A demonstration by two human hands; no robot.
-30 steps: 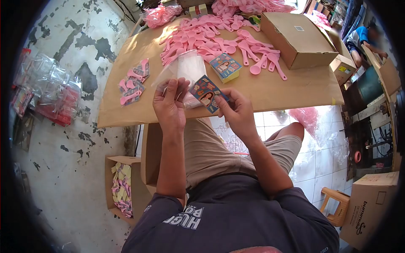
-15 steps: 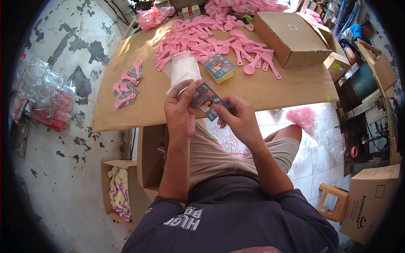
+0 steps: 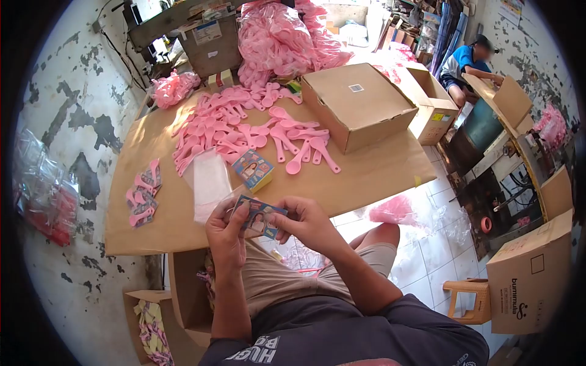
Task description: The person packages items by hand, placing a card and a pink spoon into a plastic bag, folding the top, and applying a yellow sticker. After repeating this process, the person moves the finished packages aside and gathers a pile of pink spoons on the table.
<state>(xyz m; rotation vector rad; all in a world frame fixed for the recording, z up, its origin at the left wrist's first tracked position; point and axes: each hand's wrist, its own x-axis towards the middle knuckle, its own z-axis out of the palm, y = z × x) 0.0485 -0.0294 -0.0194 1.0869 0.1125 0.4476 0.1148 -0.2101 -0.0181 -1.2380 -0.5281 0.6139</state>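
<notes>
A blue printed card [image 3: 261,218] is held between my two hands above the table's front edge. My left hand [image 3: 227,235] pinches its left end, along with what looks like a clear plastic bag. At the card's right end, my right hand [image 3: 305,224] grips with thumb and fingers. Just beyond lie a stack of clear plastic bags [image 3: 210,183] and a stack of similar blue cards [image 3: 253,169] with yellow sides. Pink scoops [image 3: 226,122] are heaped behind them. Several cards with small pink scoops [image 3: 143,195] lie at the left.
A closed cardboard box [image 3: 360,104] stands on the table's right side. Large bags of pink scoops [image 3: 281,43] rise at the back. Below at left is an open carton of packets [image 3: 152,329]. A plastic stool [image 3: 467,302] stands at right; another person [image 3: 467,67] sits far right.
The head view has tilted up and turned right, so the table appears lower and further left. Both hands still hold the card, with only a slight shift in its angle.
</notes>
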